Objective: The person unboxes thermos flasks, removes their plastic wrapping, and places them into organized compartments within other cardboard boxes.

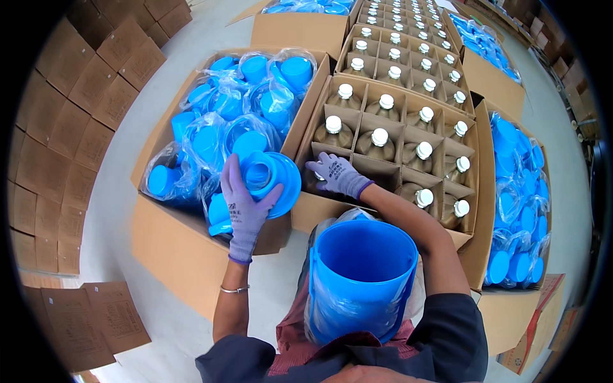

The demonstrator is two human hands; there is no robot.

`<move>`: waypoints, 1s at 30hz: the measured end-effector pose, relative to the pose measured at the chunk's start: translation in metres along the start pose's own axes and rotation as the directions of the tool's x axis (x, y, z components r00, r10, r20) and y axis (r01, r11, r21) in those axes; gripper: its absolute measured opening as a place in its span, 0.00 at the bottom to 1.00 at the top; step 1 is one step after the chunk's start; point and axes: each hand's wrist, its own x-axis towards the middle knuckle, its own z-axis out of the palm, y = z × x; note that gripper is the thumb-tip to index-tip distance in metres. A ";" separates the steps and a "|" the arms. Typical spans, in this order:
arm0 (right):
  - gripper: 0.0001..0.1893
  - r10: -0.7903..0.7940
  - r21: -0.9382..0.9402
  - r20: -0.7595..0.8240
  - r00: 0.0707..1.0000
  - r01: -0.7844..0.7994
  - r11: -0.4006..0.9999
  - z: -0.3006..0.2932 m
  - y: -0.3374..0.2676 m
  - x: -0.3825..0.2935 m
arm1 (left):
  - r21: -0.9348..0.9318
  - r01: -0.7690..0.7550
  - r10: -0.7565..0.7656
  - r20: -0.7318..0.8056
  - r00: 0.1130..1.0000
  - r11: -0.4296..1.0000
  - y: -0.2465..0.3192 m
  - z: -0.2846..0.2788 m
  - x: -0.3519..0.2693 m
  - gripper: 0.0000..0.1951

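Note:
My left hand, in a purple-grey glove, holds a blue plastic part with a wide round rim and a hollow neck, over the left carton's near right corner. My right hand, in a matching glove, reaches into a divided carton. Its fingers are around the top of a bottle, mostly hidden beneath them. Clear bottles with white caps stand in the other visible cells, except the one beside my right hand. A blue plastic bucket, partly wrapped in clear film, stands upright against my front, its open top facing up.
An open carton at left holds blue plastic parts in clear bags. Another open carton with similar blue parts stands at right. More divided cartons of bottles extend beyond. Stacked brown cartons line the far left; flattened cardboard lies lower left.

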 end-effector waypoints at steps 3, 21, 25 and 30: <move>0.28 -0.035 -0.007 -0.078 0.996 0.034 0.999 0.002 0.003 -0.005 | -0.198 0.236 -0.220 0.100 0.970 0.951 -0.004 -0.001 -0.003 0.49; 0.17 -0.011 -0.184 -0.642 0.767 -0.140 0.973 -0.308 0.002 -0.190 | -0.643 0.262 -0.191 0.179 0.965 0.720 0.081 0.009 0.039 0.46; 0.23 0.014 -0.246 -0.627 0.779 -0.215 0.945 -0.285 0.029 -0.186 | -0.735 0.214 -0.109 0.189 0.976 0.643 0.120 0.025 0.059 0.47; 0.44 -0.052 -0.114 -0.809 0.586 -0.069 0.991 -0.269 0.041 -0.178 | -0.872 0.094 -0.084 0.061 0.995 0.480 0.159 0.048 0.098 0.48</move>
